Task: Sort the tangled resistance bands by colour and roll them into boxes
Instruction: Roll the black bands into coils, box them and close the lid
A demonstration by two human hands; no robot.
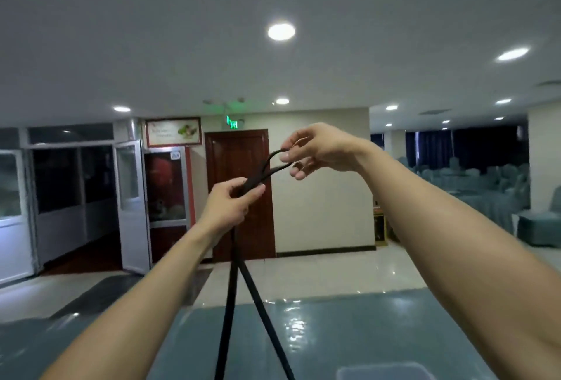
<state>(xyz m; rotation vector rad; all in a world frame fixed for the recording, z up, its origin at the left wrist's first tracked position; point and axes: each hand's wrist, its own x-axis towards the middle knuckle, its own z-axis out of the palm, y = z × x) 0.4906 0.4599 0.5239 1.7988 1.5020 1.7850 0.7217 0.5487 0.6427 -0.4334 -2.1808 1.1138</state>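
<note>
Fingers on both sides are closed on the same black resistance band (230, 288). The left hand (227, 209) curls round the doubled strap just under its top, thumb laid across it. The right hand (321, 148) pinches the far end of the loop between thumb and forefinger, with its other fingers loosely spread below. Beneath the arms lies a glossy teal table (379, 337), with a pale flat shape at its near edge that cannot be made out; no boxes or other bands show. From the left hand two strands hang straight down and splay apart, running out of view at the bottom. Above that hand the small loop (276, 169) is held open in the air. Judging by the slack drape, the band is light, limp and probably stretchy, so it should roll easily but may spring loose. The folded loop end looks the best place to grip and start the roll.
</note>
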